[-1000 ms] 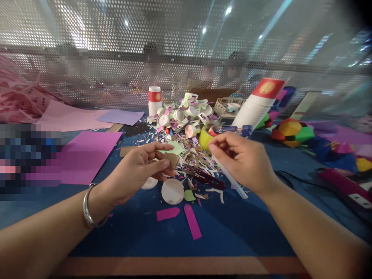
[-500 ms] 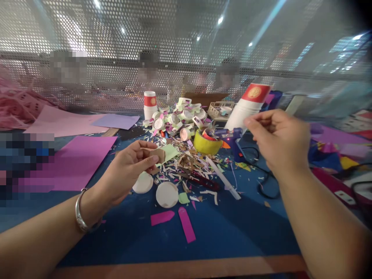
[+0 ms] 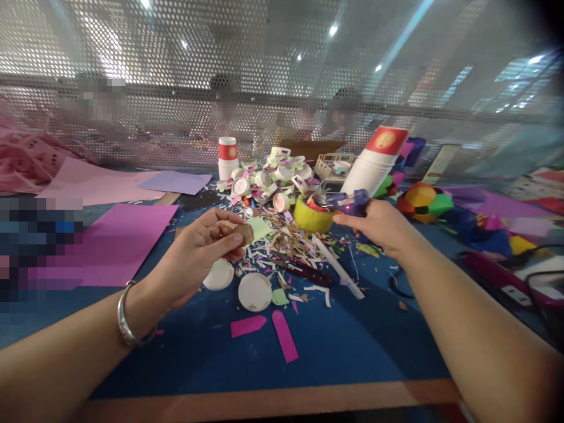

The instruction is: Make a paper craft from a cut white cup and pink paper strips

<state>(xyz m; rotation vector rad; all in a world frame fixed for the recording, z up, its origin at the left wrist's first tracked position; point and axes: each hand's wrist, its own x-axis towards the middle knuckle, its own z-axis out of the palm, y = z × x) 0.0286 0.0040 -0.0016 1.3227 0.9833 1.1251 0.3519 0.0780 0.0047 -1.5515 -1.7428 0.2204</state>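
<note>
Blue table (image 3: 352,352), perforated screen (image 3: 264,41) at far side. Left hand (image 3: 200,252), near centre, pinches brown cardboard piece (image 3: 247,233) by edge, apparently keeping face exposed. Right hand (image 3: 388,229) part-curled at glue gun (image 3: 350,201), right of centre; firm grip cannot be confirmed. Nose sits over yellow ring (image 3: 314,221), seemingly propped off table.

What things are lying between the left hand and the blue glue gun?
In the head view, pale green paper, small scraps and a yellow container lie between the left hand and the glue gun.
</note>
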